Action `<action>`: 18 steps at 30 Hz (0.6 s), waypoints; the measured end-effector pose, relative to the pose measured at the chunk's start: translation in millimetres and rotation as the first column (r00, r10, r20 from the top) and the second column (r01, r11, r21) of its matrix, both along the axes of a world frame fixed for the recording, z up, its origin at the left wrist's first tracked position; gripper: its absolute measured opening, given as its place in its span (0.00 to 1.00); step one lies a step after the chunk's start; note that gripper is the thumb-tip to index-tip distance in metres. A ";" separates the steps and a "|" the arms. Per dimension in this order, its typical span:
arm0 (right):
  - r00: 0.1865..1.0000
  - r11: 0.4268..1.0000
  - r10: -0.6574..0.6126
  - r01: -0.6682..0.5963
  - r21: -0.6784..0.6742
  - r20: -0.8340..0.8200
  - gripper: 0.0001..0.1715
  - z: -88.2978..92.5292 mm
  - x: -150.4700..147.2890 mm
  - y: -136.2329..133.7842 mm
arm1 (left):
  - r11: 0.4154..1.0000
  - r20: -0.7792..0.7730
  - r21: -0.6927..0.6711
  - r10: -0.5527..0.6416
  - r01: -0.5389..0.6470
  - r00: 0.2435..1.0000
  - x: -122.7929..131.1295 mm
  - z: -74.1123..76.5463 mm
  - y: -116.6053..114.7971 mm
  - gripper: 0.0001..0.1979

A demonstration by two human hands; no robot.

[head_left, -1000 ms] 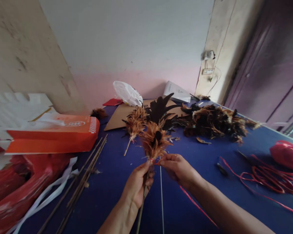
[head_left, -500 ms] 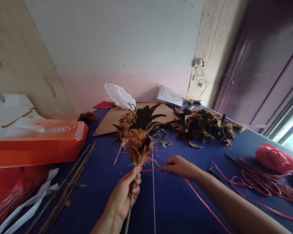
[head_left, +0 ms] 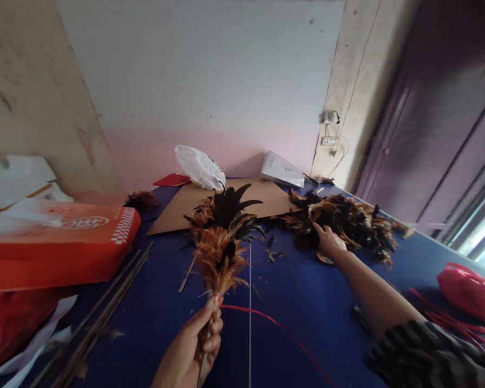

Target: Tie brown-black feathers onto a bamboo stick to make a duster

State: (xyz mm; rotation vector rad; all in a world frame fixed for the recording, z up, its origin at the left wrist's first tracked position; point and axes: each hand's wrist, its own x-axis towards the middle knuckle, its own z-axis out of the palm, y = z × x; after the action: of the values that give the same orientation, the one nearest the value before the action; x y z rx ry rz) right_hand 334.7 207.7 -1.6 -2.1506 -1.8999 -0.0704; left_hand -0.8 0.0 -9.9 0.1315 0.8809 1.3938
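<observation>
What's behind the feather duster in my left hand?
Behind the feather duster are a second duster and a sheet of cardboard. The second duster's middle and part of the cardboard are covered.

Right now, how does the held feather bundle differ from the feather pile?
Pose: the feather bundle is on a stick in the left hand; the feather pile lies on the blue table.
Binding: the bundle has red cord at its base; the pile shows none.
Spread: the pile looks wider than the bundle.
Shared: both mix brown and black.

Orange-brown and black feather duster [head_left: 222,256], red string [head_left: 262,314], blue table [head_left: 291,345]
</observation>
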 end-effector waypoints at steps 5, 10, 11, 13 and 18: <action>0.993 0.992 0.079 -0.087 -0.087 -0.090 0.17 2.6 -27.9 18.5 | 1.000 0.012 -0.028 0.014 -0.014 1.000 -2.6 -0.4 3.4 0.05; 0.923 0.936 0.307 -0.337 -0.104 -0.231 0.11 14.8 -78.3 -16.7 | 1.000 0.028 -0.013 0.023 -0.023 0.999 -3.6 1.6 4.9 0.06; 0.893 0.906 0.363 -0.405 -0.121 -0.266 0.12 17.8 -84.7 -30.7 | 1.000 0.034 -0.005 0.025 -0.025 0.999 -4.0 1.8 4.8 0.06; 0.807 0.816 0.464 -0.550 -0.179 -0.366 0.19 25.7 -88.2 -58.2 | 0.999 0.048 0.014 0.033 -0.034 0.998 -5.2 2.5 4.3 0.06; 0.658 0.755 0.475 -0.646 -0.115 -0.584 0.20 45.7 -54.6 -72.9 | 0.998 0.078 0.059 0.029 -0.034 0.997 -6.7 6.7 1.6 0.06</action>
State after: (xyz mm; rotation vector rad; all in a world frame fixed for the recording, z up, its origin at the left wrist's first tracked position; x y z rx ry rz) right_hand 280.1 134.8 44.1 -1.3743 -2.2138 0.9146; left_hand -7.5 1.7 -3.2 0.1095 0.7804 1.4461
